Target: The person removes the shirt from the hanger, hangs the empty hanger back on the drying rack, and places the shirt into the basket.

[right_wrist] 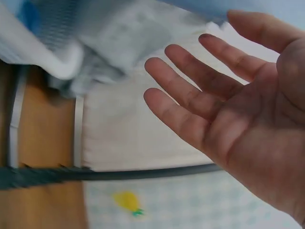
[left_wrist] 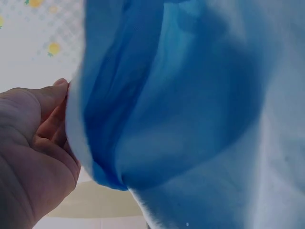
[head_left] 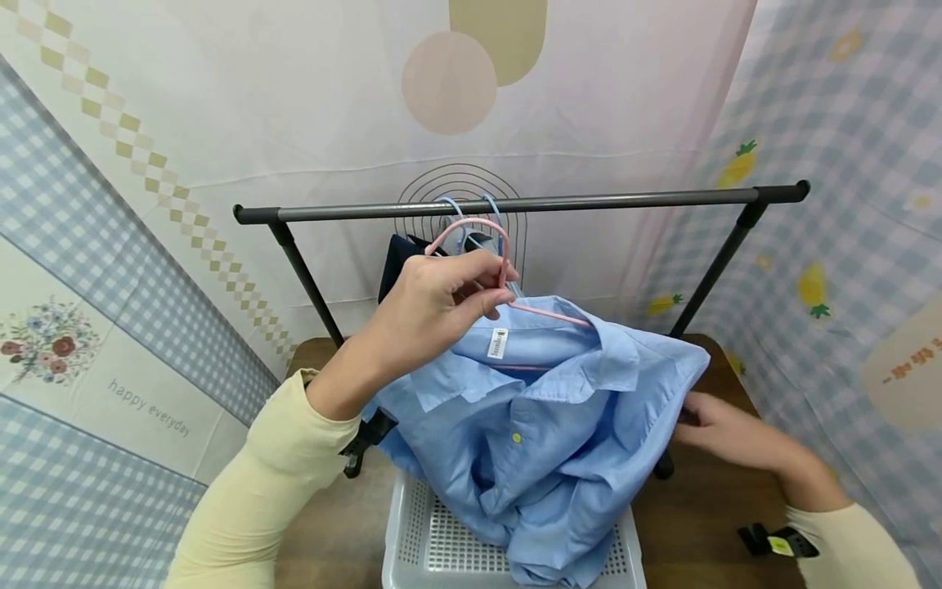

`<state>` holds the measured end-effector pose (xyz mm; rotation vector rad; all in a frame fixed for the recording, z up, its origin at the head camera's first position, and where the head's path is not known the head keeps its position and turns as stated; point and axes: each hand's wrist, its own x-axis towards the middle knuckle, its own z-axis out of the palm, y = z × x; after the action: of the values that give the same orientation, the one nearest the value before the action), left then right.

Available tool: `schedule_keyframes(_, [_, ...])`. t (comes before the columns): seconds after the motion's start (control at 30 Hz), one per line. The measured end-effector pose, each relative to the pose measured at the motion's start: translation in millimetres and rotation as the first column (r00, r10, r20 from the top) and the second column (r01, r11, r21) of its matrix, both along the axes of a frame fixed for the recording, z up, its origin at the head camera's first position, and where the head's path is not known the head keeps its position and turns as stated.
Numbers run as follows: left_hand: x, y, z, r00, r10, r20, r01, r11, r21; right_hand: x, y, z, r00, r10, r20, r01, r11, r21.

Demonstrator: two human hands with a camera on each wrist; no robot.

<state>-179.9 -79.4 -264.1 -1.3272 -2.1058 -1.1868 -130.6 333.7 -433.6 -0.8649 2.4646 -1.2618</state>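
Note:
In the head view, the left hand (head_left: 434,303) pinches a pink hanger (head_left: 504,237) just below its hook, in front of the rail. A light blue shirt (head_left: 545,442) hangs on this hanger, its collar and white label (head_left: 497,343) facing up. Beside the shirt's side at the right is the right hand (head_left: 728,433), its fingertips partly behind the cloth. The right wrist view shows the right hand (right_wrist: 228,95) with fingers extended and nothing in them. In the left wrist view the left hand (left_wrist: 43,143) is at the left, beside blue cloth (left_wrist: 181,114).
A black rail (head_left: 589,201) crosses behind the hands, with dark and grey clothes on blue hangers (head_left: 450,204) near its middle. Below the shirt, a white basket (head_left: 396,540) stands on the brown wooden table (head_left: 331,523). Patterned curtains surround the table.

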Motion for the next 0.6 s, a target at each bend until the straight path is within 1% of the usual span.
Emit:
schedule_keyframes(0.17, [0.2, -1.0, -4.1, 1.0, 0.0, 0.009, -0.001, 1.0, 0.024, -4.3, 12.9, 28.3, 0.995, -0.062, -0.078, 0.059, 0.998, -0.036])
schedule_keyframes(0.27, [1.1, -1.1, -5.9, 0.999, -0.007, 0.032, 0.006, 0.999, 0.036, -7.4, 17.2, 41.7, 0.993, -0.083, -0.088, 0.073, 0.992, -0.102])
schedule_keyframes(0.33, [1.9, -0.5, -7.3, 0.999, -0.015, 0.05, 0.013, 0.999, 0.044, -9.3, 18.1, 50.6, 0.992, -0.079, -0.096, 0.061, 0.982, -0.177])
schedule_keyframes(0.43, [2.8, 0.8, -10.3, 0.997, -0.016, 0.072, 0.012, 0.998, 0.057, -11.8, 15.9, 64.0, 0.993, -0.05, -0.111, 0.012, 0.947, -0.322])
schedule_keyframes(0.5, [3.3, 2.1, -12.5, 0.996, -0.012, 0.084, 0.006, 0.998, 0.07, -12.5, 11.5, 73.1, 0.991, -0.038, -0.131, -0.019, 0.915, -0.403])
schedule_keyframes(0.53, [3.4, 2.6, -13.6, 0.996, -0.009, 0.091, 0.002, 0.997, 0.078, -12.2, 8.6, 77.8, 0.99, -0.038, -0.139, -0.025, 0.904, -0.426])
schedule_keyframes(0.6, [4.2, 3.7, -14.9, 0.995, -0.004, 0.104, -0.005, 0.996, 0.093, -11.2, 2.2, 86.7, 0.987, -0.046, -0.152, -0.028, 0.892, -0.451])
